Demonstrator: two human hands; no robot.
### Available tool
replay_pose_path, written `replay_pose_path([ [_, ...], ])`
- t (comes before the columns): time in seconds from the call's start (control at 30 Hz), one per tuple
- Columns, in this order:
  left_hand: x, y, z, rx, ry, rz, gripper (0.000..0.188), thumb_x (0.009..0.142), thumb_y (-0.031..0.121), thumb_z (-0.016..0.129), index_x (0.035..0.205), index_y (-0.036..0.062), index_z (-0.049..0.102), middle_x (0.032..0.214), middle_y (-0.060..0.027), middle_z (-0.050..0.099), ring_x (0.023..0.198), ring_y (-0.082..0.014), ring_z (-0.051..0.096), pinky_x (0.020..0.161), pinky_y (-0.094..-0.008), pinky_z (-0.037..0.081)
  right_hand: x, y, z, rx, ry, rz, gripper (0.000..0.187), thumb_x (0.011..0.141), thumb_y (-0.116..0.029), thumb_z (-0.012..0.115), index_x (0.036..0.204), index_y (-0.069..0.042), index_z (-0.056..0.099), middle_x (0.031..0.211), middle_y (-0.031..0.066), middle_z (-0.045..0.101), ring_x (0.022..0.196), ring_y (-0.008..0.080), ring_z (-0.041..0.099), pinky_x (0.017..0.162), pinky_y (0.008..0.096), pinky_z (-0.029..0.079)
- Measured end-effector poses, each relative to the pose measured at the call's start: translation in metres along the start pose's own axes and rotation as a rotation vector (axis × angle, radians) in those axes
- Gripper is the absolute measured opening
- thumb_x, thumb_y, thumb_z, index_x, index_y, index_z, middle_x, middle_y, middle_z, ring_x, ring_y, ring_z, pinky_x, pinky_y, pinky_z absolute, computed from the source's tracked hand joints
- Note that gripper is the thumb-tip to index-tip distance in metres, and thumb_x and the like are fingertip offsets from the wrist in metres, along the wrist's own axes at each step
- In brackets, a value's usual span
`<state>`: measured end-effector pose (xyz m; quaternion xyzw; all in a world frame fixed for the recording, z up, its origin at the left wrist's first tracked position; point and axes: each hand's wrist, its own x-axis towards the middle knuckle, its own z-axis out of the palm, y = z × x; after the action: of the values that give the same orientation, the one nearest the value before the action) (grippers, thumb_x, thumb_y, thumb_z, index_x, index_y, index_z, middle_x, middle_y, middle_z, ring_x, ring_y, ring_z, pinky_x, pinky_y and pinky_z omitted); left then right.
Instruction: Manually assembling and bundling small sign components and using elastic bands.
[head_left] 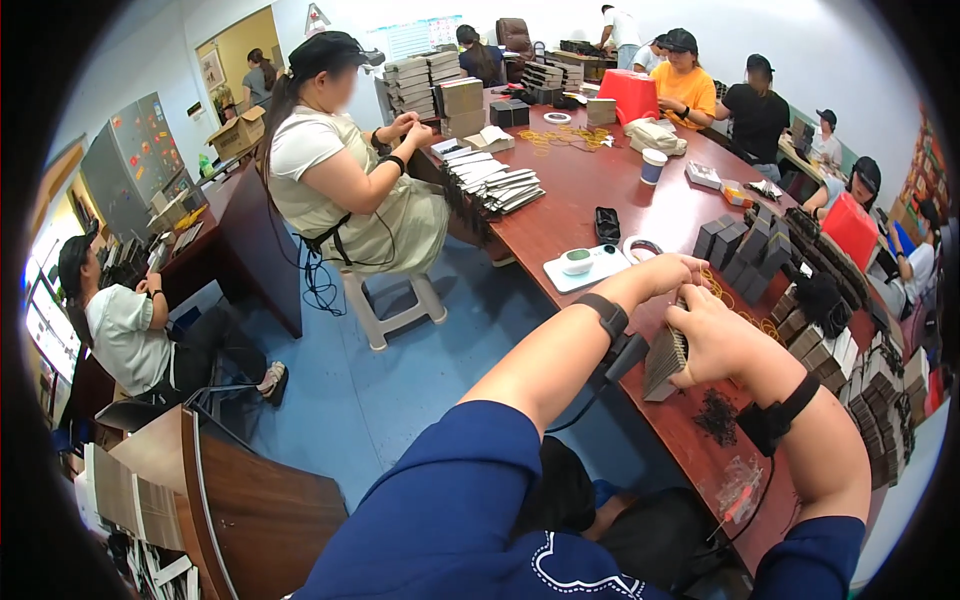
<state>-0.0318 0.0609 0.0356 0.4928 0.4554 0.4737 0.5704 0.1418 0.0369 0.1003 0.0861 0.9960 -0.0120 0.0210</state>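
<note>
Right hand [712,335] clasps a grey layered stack [661,370] at 4 o'clock, likely stiff, prone to fanning, best squeezed by opposite sides; left hand [668,274]: grip unclear.

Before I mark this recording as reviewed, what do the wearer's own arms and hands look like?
The left hand and right hand are ungloved. Navy-blue sleeves leave the forearms uncovered. A dark strap with a black module circles the left wrist; a black strap with a boxy black unit circles the right forearm. Dark cables trail from both.
</note>
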Motion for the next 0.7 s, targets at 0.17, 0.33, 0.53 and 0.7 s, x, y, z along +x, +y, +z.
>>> replay_pose_path([
  [0.17,0.01,-0.022,-0.019,0.634,-0.089,-0.093,0.038,0.086,0.027,0.05,0.112,-0.0003,0.058,0.097,-0.0121,0.065,0.088,-0.0241,0.062,0.078,-0.0395,0.05,0.001,-0.006,-0.001,0.035,-0.006,-0.008,0.069,0.052,-0.034,0.077,0.111,-0.004,0.058,0.116,0.0244,0.044,0.11,0.0397,0.046,0.092,0.044,0.044],
  [0.33,-0.054,-0.014,0.0,1.092,0.11,-0.07,0.046,0.086,0.044,0.046,0.089,0.0058,0.071,0.086,-0.0154,0.068,0.088,-0.0306,0.063,0.078,-0.0413,0.047,-0.006,-0.005,-0.002,0.058,0.001,0.041,0.071,0.053,-0.033,0.077,0.113,-0.003,0.056,0.118,0.0258,0.044,0.111,0.0395,0.045,0.092,0.0441,0.045],
  [0.53,-0.146,-0.024,0.019,1.302,0.121,0.962,0.023,0.074,0.016,0.062,0.056,0.0055,0.051,0.063,-0.0093,0.054,0.075,-0.0272,0.055,0.071,-0.0401,0.046,0.002,-0.013,-0.002,0.073,-0.013,0.055,0.066,0.051,-0.03,0.077,0.106,0.0,0.055,0.113,0.0263,0.045,0.113,0.0397,0.043,0.092,0.0446,0.045],
  [0.7,-0.173,-0.058,0.089,1.077,-0.215,1.057,0.02,0.07,0.013,0.065,0.058,0.0077,0.049,0.064,-0.0069,0.051,0.068,-0.027,0.054,0.065,-0.0393,0.045,-0.003,-0.006,0.001,0.062,-0.012,0.101,0.068,0.049,-0.03,0.079,0.106,-0.003,0.055,0.117,0.0254,0.041,0.112,0.0421,0.043,0.092,0.0451,0.044],
])
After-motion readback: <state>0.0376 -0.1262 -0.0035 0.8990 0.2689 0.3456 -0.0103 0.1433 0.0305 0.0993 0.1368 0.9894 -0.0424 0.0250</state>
